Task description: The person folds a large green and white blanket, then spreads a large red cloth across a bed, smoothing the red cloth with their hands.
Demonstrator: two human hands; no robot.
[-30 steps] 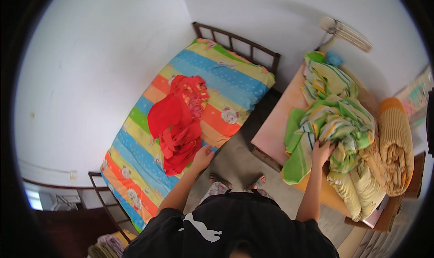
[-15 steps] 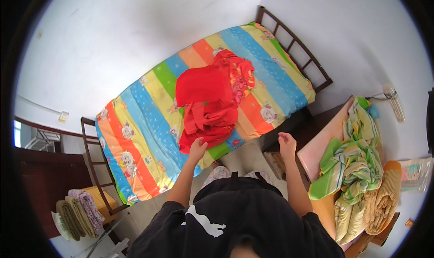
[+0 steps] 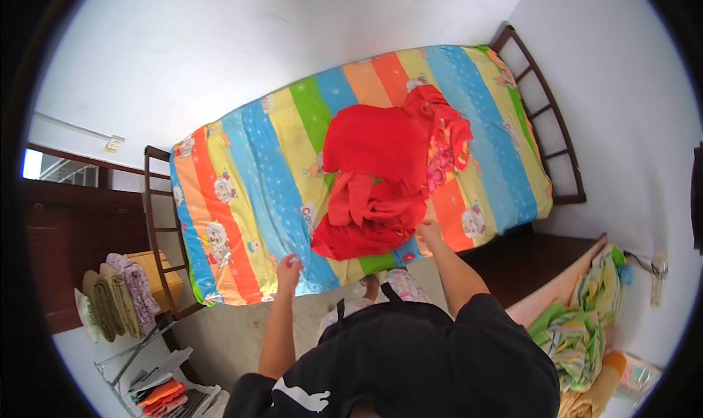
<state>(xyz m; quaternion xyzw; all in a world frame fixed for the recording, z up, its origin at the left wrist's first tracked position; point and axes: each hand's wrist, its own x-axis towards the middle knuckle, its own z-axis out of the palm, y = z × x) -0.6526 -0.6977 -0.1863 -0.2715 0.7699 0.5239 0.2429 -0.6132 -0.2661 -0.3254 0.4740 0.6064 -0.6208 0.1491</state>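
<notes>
A crumpled red cloth [image 3: 377, 143], with a flowered part at its far right, lies in a loose heap on the striped bed sheet [image 3: 267, 169]. My left hand [image 3: 288, 270] hangs over the bed's near edge, left of the heap and apart from it, fingers loosely spread and holding nothing. Close by the cloth's near right corner is my right hand [image 3: 430, 232], its fingers loosely bent with nothing visible in them; whether it touches the cloth I cannot tell.
Dark metal bed ends [image 3: 545, 114] rise at both sides of the bed. Green striped bedding [image 3: 575, 341] is piled at the lower right, beside a rolled brown mat [image 3: 593, 389]. Folded blankets [image 3: 117, 301] stand at the left, above a rack [image 3: 124, 363] with folded clothes.
My view has shifted leftward, so the bed and red cloth sit farther right. My left hand is now away from the cloth, while my right hand has come close to its near right corner.
</notes>
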